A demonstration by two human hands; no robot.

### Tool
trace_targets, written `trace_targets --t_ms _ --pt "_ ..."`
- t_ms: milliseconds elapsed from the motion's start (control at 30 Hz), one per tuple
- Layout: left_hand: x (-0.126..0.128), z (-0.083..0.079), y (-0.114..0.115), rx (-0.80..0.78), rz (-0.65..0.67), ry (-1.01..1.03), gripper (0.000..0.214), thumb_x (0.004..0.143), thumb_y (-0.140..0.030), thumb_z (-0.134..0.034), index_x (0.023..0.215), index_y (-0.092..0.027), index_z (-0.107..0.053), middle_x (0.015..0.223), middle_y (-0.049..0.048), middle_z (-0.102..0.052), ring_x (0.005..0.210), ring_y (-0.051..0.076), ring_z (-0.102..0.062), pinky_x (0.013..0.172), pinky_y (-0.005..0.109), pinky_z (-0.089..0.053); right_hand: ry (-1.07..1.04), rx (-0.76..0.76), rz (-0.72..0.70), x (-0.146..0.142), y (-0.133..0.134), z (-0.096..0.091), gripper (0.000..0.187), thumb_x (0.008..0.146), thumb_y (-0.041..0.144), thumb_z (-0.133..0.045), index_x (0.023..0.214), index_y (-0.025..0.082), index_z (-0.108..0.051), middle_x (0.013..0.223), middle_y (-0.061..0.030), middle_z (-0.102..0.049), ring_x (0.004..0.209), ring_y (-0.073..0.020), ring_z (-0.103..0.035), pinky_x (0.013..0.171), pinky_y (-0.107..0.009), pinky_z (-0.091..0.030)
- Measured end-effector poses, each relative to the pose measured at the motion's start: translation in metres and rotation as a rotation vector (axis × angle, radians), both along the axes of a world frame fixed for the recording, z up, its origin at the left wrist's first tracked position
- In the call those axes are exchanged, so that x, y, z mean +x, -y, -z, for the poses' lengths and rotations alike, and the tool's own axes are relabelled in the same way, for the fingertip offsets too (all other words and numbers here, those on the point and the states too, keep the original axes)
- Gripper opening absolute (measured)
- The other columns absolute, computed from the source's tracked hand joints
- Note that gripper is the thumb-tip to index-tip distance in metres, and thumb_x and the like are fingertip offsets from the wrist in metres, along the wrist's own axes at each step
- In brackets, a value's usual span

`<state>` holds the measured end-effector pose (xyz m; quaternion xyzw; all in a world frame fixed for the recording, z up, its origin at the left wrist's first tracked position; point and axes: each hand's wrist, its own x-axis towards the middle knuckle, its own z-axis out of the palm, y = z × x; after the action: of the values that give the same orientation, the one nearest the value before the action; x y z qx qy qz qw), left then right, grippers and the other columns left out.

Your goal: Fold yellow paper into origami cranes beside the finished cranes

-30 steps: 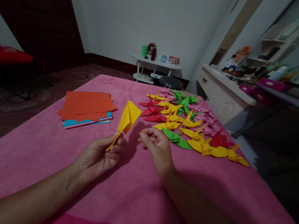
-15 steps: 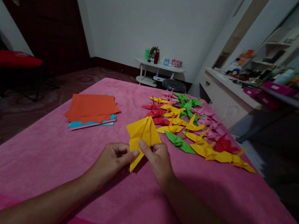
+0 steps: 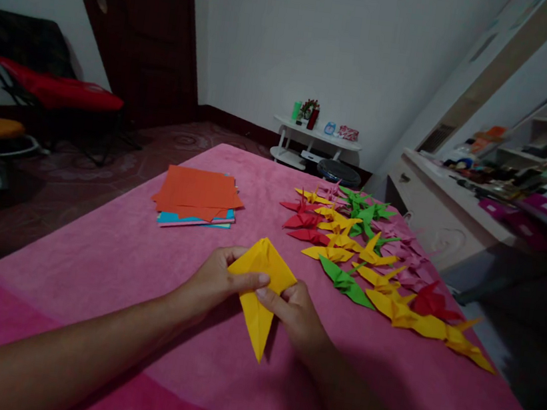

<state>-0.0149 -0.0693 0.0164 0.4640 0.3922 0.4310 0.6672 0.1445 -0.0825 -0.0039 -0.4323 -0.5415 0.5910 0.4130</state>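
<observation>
A partly folded sheet of yellow origami paper (image 3: 258, 321), kite-shaped with its long point toward me, is held between both hands above the pink cloth. My left hand (image 3: 218, 275) grips its left side, thumb flat across the middle and fingers behind. On the right edge, my right hand (image 3: 297, 309) pinches the paper, its thumb tip close to the left thumb. The fingers behind the sheet are partly hidden. To the right lie folded paper cranes: a green crane (image 3: 344, 280) is nearest, with yellow cranes (image 3: 393, 308) and a red crane (image 3: 435, 301) beyond.
A stack of orange paper (image 3: 200, 188) with blue and pink sheets beneath rests at the left on the pink-covered table (image 3: 112, 244). More green, red and pink cranes (image 3: 408, 253) crowd the right side. A dresser (image 3: 445, 201), a small white stand (image 3: 317, 135) and a red chair (image 3: 61, 90) surround the table.
The view has turned left. The yellow paper now shows a smoother kite with a longer lower point, and my left thumb has moved up across its middle.
</observation>
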Motion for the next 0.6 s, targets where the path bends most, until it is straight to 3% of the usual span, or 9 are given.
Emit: trace_targets --t_ms 67,200,300,400,500,600 --pt "-0.0007 0.0005 -0.0004 -0.001 -0.042 -0.017 0.032 0.064 -0.033 -0.082 0.082 -0.010 -0.070 0.075 0.0057 -0.068 0.062 0.014 -0.060 0.060 0.025 -0.047 -0.021 -0.037 -0.049 -0.0006 -0.0006 -0.0010 0.027 0.075 0.042 -0.072 0.089 0.018 -0.071 0.084 -0.0050 -0.073 0.077 -0.0217 -0.068 0.069 -0.032 -0.053" --pt "0.0020 0.0004 0.0006 0.031 -0.151 -0.027 0.031 0.063 -0.031 -0.082 0.081 -0.009 -0.068 0.074 0.0047 -0.068 0.061 0.013 -0.059 0.058 0.024 -0.046 -0.170 0.038 0.124 -0.0038 -0.0036 -0.0078 0.032 0.071 0.033 -0.076 0.095 0.021 -0.058 0.085 -0.0019 -0.070 0.075 -0.0175 -0.067 0.072 -0.031 -0.054" --pt "0.0046 0.0015 0.0015 0.085 -0.177 0.008 0.038 0.064 -0.026 -0.081 0.093 -0.012 -0.062 0.086 0.0059 -0.069 0.072 0.017 -0.065 0.067 0.027 -0.051 -0.159 0.139 0.289 -0.0038 -0.0054 -0.0090 0.037 0.072 0.027 -0.075 0.098 0.024 -0.048 0.071 0.0054 -0.060 0.061 -0.0114 -0.059 0.059 -0.022 -0.049" --pt "0.0058 0.0029 0.0028 0.138 -0.208 -0.003 0.060 0.063 -0.023 -0.081 0.114 -0.017 -0.050 0.094 0.0062 -0.069 0.076 0.019 -0.067 0.066 0.027 -0.053 -0.038 0.249 0.379 -0.0026 -0.0051 -0.0060 0.036 0.075 0.025 -0.072 0.102 0.025 -0.048 0.072 0.0056 -0.056 0.061 -0.0105 -0.056 0.055 -0.020 -0.045" --pt "0.0056 0.0030 0.0049 0.185 -0.178 -0.042 0.071 0.068 -0.026 -0.079 0.127 -0.019 -0.041 0.090 0.0054 -0.069 0.072 0.018 -0.066 0.061 0.025 -0.052 0.013 0.238 0.300 -0.0021 -0.0037 -0.0036 0.024 0.078 0.028 -0.069 0.098 0.024 -0.056 0.083 -0.0001 -0.062 0.073 -0.0144 -0.061 0.064 -0.025 -0.049" --pt "0.0034 0.0019 0.0045 0.241 -0.144 -0.041 0.071 0.071 -0.026 -0.077 0.132 -0.021 -0.041 0.085 0.0031 -0.068 0.070 0.016 -0.065 0.060 0.024 -0.051 -0.020 0.155 0.225 -0.0013 -0.0037 -0.0045 0.018 0.077 0.031 -0.068 0.091 0.023 -0.062 0.081 -0.0015 -0.064 0.074 -0.0169 -0.063 0.064 -0.027 -0.050"
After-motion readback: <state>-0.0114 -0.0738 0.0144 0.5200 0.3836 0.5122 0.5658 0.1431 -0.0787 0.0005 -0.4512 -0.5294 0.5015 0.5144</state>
